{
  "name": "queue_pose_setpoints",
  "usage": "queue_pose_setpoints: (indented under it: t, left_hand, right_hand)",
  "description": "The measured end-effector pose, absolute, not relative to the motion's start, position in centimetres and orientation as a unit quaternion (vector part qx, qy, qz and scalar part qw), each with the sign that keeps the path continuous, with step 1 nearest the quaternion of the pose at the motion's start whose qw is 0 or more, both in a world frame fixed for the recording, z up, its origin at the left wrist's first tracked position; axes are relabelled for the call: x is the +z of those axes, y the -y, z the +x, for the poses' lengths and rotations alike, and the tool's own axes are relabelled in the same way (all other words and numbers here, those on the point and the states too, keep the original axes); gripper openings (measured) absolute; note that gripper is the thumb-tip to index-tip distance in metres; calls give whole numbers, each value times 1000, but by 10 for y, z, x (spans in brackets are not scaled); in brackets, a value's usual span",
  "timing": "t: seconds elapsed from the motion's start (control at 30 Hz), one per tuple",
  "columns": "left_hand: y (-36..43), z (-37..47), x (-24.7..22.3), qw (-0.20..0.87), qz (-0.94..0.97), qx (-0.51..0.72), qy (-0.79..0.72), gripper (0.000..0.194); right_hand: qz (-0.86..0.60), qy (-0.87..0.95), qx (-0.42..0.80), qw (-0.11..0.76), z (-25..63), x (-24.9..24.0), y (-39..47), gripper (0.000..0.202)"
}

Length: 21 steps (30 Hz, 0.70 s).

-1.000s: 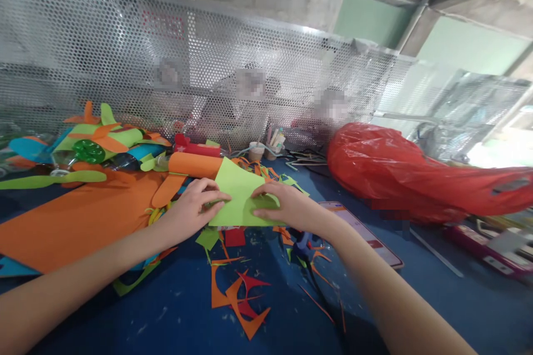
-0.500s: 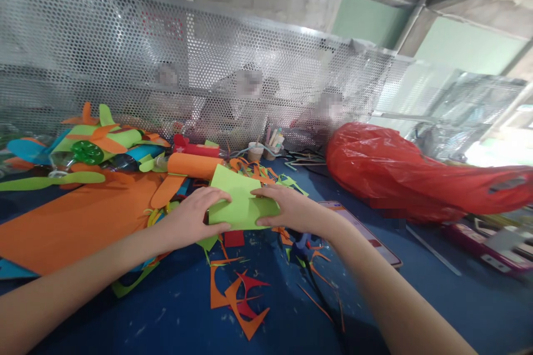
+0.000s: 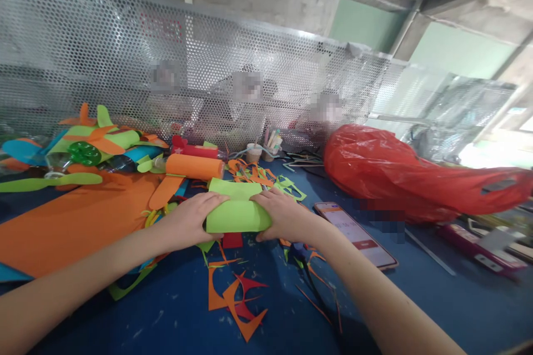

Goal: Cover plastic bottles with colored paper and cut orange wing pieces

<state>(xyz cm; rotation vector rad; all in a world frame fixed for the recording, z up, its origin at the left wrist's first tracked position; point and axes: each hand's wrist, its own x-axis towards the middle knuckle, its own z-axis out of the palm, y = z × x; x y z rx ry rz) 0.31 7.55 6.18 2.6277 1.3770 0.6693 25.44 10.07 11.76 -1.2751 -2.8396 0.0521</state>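
Note:
A piece of light green paper (image 3: 238, 215) is curled into a rounded shape near the middle of the view, its back edge standing up. My left hand (image 3: 192, 218) grips its left end and my right hand (image 3: 283, 215) grips its right end. Just behind it lies an orange paper cylinder (image 3: 195, 167) joined to a bottle neck. Orange and red paper scraps (image 3: 244, 306) lie on the blue table (image 3: 179, 310) in front of the hands.
Bottle and paper models with propellers (image 3: 100, 141) and a large orange sheet (image 3: 83, 222) fill the left. A phone (image 3: 358, 236), a red plastic bag (image 3: 387, 169) and a purple box (image 3: 478, 252) lie on the right. People sit behind a perforated metal screen (image 3: 104, 50).
The green paper has gone from a loosely bent sheet to a tighter curl, its front now rounded over. Both hands still hold its ends.

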Motion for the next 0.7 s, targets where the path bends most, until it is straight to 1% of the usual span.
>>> queue_pose_setpoints:
  t: [0.13,0.23,0.27,0.3,0.37,0.4,0.47,0.5,0.57,0.63,0.7]
  left_hand:
    - [-77,0,59,48,872,207,-441,76]
    - [-76,-2,59,34,882,188,-432,75]
    - [-76,-2,59,31,884,182,-430,74]
    - [-76,-2,60,32,885,176,-430,74]
    - [-76,-3,61,44,883,164,-439,76]
    - [-76,-2,62,51,880,158,-445,77]
    - [-75,-2,64,61,877,149,-453,79]
    - [-75,-2,65,62,877,147,-453,79]
    - [-74,-1,66,58,879,144,-451,80]
    - [-73,-1,65,50,879,143,-451,82]
    - [-72,-1,64,44,878,147,-453,84]
  right_hand:
    - [-412,909,54,13,255,118,-100,92]
    - [-409,908,92,20,258,123,-97,98]
    - [-407,906,110,25,259,125,-96,96]
    - [-407,903,130,36,260,128,-95,88]
    - [-410,893,171,75,261,133,-93,65]
    - [-413,886,183,101,261,135,-93,58]
    - [-416,882,175,135,260,136,-94,50]
    - [-415,885,161,135,260,135,-96,48]
    - [-412,893,140,113,260,132,-99,54]
    - [-405,898,142,95,260,129,-103,55]
    - [-398,901,148,94,262,126,-106,57]
